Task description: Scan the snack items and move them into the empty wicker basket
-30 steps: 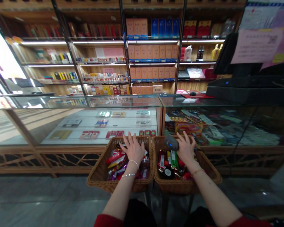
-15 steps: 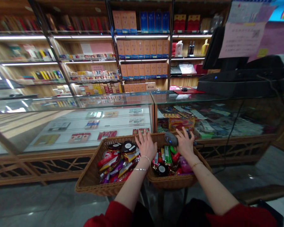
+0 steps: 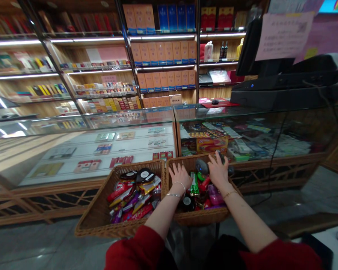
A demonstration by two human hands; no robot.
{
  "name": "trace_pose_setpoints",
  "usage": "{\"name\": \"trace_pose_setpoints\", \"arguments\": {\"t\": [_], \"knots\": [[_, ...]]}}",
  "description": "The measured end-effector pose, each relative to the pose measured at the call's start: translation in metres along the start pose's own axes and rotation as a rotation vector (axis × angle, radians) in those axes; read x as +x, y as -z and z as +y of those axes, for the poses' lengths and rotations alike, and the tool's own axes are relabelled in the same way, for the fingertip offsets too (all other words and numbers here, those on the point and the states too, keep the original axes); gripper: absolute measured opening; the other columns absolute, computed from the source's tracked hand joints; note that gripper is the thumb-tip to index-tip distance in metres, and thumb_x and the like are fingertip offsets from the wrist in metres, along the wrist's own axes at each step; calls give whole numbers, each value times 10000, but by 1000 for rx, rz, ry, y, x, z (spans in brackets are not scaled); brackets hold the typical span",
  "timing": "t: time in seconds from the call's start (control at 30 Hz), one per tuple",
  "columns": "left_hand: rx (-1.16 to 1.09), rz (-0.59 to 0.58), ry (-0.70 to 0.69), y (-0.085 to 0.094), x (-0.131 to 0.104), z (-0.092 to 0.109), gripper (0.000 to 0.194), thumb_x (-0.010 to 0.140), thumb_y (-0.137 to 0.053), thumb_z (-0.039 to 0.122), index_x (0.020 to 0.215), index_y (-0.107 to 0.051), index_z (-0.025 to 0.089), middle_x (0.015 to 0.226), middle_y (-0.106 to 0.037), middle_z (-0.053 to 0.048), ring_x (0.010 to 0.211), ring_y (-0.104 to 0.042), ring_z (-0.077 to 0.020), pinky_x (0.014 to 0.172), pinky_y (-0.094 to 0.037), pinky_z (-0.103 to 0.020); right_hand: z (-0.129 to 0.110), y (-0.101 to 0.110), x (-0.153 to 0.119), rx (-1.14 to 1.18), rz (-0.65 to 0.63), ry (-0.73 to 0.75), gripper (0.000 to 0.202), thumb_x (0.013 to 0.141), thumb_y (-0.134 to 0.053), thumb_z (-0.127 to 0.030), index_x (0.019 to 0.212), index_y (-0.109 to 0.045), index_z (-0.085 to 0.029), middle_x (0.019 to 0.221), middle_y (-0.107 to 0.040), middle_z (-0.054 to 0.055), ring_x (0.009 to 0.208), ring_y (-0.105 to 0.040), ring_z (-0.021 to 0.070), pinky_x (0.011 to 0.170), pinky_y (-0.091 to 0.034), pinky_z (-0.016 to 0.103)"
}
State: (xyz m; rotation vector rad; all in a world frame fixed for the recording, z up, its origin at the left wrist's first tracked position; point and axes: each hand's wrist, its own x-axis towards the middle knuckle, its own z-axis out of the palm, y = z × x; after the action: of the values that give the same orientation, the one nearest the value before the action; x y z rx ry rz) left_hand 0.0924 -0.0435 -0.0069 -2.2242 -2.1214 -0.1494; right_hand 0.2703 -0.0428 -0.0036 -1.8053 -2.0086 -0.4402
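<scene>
My right hand [image 3: 218, 172] is wrapped around a dark grey barcode scanner [image 3: 202, 167] with a small blue light, its head pointing left above the right wicker basket [image 3: 205, 218]. My left hand [image 3: 180, 176] reaches into the left side of that basket, fingers spread and palm down. Whether it touches the packets under it is hidden. A green packet [image 3: 194, 184], a dark round pack with a white label [image 3: 188, 203] and a purple pack [image 3: 215, 194] lie in this basket. The left wicker basket [image 3: 86, 217] adjoins it, holding several colourful packets [image 3: 133, 200] and dark round packs [image 3: 145, 175].
A glass display counter [image 3: 141, 116] stands just beyond the baskets, with boxes inside. On its right side sit a monitor [image 3: 249, 48] and a black base unit [image 3: 267, 98]. A cable [image 3: 278, 146] hangs down. Stocked shelves [image 3: 163, 67] line the back wall.
My left hand has moved from the gap between the baskets into the right basket. My right hand keeps hold of the scanner. The view has shifted slightly.
</scene>
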Motion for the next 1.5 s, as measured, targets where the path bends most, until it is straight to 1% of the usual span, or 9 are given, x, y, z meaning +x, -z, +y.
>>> {"name": "trace_pose_setpoints", "arguments": {"t": [0.27, 0.43, 0.57, 0.67, 0.77, 0.97, 1.13, 1.33, 1.5], "knots": [[102, -302, -55, -19, 7, 18, 850, 821, -468, 673, 1469, -453, 123, 1604, -312, -220, 1517, -131, -429, 1165, -61, -717, 3, 1, -2, 15, -9, -52, 349, 861, -433, -101, 1029, -727, -185, 1481, -532, 72, 1488, -239, 343, 1131, -188, 625], [79, -307, -44, -44, 4, 24, 938, 791, -436, 746, 1495, -414, 127, 1602, -297, -240, 1519, -122, -427, 1151, -47, -734, 5, 0, -2, 32, 5, -63, 362, 833, -455, -90, 1056, -719, -196, 1480, -533, 75, 1488, -238, 333, 1129, -194, 630], [97, -306, -60, -49, 3, 24, 936, 757, -540, 688, 1498, -406, 131, 1604, -297, -236, 1514, -142, -434, 1147, -82, -735, 6, -3, -2, 42, 42, -56, 350, 821, -473, -93, 1043, -721, -202, 1468, -546, 74, 1480, -243, 332, 1123, -190, 624], [106, -286, -59, -45, 5, 20, 804, 761, -606, 522, 1456, -466, 144, 1571, -386, -215, 1498, -212, -420, 1156, -135, -711, 6, -4, -2, 53, 48, -70, 342, 816, -478, -91, 1031, -718, -205, 1471, -544, 64, 1479, -240, 323, 1122, -186, 619], [117, -258, -39, -40, 8, 16, 600, 783, -589, 360, 1356, -576, 184, 1427, -572, -199, 1392, -423, -400, 1151, -170, -705, 6, -3, -2, 63, 41, -78, 335, 827, -468, -91, 1026, -716, -197, 1474, -541, 60, 1479, -242, 321, 1123, -190, 614], [104, -232, -40, -33, 13, 16, 367, 796, -586, 306, 1135, -710, 240, 1167, -741, -143, 1124, -659, -338, 1155, -150, -709, 5, -4, -3, 60, 50, -75, 345, 794, -496, -88, 1039, -712, -198, 1472, -542, 67, 1476, -251, 322, 1121, -193, 610], [91, -203, -40, -26, 15, 16, 337, 818, -511, 158, 1051, -742, 236, 1071, -770, -145, 1035, -709, -302, 1133, -225, -694, 6, -6, -5, 70, 72, -84, 340, 807, -478, -100, 1032, -711, -205, 1470, -545, 66, 1472, -250, 308, 1118, -185, 605], [109, -88, -123, -1, 18, 9, 259, 845, -521, 151, 960, -752, 167, 933, -779, -155, 973, -732, -286, 1185, -172, -624, 7, -10, -6, 107, 147, -121, 374, 737, -508, -72, 1026, -704, -205, 1449, -566, 62, 1461, -254, 298, 1115, -169, 591], [117, 89, -219, 26, 16, -18, 372, 887, -506, 169, 1231, -646, 157, 1057, -766, -142, 1004, -722, -268, 1228, -64, -585, 5, -10, -6, 144, 187, -132, 394, 687, -533, -57, 1013, -697, -206, 1435, -581, 50, 1447, -297, 299, 1121, -167, 580]]}}
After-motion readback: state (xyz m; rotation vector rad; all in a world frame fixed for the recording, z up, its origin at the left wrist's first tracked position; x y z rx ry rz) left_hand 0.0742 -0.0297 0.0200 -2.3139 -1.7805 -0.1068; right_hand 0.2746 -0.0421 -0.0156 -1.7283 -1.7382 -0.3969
